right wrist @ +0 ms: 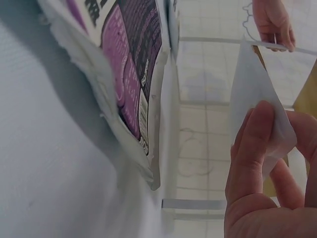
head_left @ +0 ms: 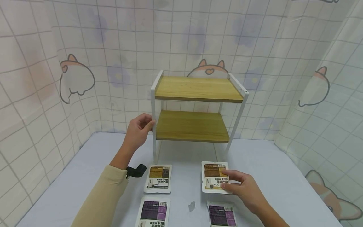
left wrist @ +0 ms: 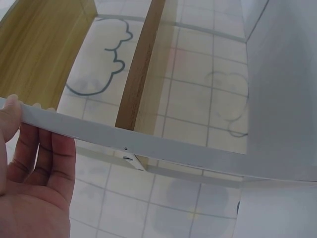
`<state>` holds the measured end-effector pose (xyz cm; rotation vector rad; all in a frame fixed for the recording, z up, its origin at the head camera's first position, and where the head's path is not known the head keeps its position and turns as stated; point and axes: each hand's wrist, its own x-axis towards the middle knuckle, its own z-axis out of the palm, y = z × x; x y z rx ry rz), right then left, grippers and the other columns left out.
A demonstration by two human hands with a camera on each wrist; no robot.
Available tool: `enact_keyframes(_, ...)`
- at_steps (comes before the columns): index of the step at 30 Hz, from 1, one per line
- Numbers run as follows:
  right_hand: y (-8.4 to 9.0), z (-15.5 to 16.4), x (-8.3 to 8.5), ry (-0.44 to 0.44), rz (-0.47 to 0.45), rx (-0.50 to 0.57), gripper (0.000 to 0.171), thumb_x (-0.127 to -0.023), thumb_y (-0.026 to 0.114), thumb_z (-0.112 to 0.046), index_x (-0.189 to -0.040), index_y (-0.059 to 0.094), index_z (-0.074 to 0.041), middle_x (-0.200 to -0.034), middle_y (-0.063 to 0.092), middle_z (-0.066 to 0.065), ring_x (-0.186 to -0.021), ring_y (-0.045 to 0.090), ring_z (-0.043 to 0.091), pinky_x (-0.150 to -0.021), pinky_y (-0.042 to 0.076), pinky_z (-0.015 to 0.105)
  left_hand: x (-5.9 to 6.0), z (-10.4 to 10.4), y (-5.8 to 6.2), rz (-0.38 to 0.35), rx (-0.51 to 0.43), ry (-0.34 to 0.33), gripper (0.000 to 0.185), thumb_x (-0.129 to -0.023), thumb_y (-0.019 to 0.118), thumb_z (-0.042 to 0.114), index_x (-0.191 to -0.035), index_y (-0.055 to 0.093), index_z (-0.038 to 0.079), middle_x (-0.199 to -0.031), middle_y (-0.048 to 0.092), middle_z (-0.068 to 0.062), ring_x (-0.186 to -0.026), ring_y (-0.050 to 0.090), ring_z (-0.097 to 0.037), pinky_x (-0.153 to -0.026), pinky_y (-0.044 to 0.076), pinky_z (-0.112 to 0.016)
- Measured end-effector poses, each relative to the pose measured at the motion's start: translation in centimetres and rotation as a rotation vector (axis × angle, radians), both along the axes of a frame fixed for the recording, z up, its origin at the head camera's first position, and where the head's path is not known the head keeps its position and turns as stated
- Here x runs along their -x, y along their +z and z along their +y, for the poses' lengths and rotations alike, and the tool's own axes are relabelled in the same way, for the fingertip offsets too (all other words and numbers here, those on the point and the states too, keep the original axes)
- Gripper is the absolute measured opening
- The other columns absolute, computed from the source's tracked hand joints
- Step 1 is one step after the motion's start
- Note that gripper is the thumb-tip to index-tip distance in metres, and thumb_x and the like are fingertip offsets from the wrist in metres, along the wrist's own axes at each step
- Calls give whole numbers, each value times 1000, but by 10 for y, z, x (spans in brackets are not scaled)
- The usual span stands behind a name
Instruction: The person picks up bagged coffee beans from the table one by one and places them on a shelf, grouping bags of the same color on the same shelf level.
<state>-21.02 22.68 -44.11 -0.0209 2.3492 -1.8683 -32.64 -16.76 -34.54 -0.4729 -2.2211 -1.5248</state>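
Handling is judged to be at an early stage: one packet is picked up, three are not yet gripped, and no packet is visible on the upper board point(head_left: 198, 89) or the lower board point(head_left: 193, 126) of the rack. The right hand point(head_left: 246, 189) pinches the held brown packet point(head_left: 211, 178) at its right edge, in front of the rack's right side; the packet appears raised from the table point(head_left: 255, 159). The left hand point(head_left: 136, 133), well apart from the right hand, grips the rack's left front upright point(head_left: 154, 138). The second brown packet point(head_left: 158, 179) lies in front of that upright. The left purple packet point(head_left: 153, 212) and right purple packet point(head_left: 222, 216) lie nearer the person, cut by the frame edge. All packets look closed; their contents cannot be seen.
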Motion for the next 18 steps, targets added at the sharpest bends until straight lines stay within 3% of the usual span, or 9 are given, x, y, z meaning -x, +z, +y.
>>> enact_keyframes(18,14,-5,-6,-20,6,-12,58,-83,86,-18,-136,65,-8,-132,61,19,-99,71,23,-79,61,29,2,-2,-1,7,-3,-25,20,-102,65,24,-108,67,5,-98,67,-16,-87,62,-26,-76,54,-19)
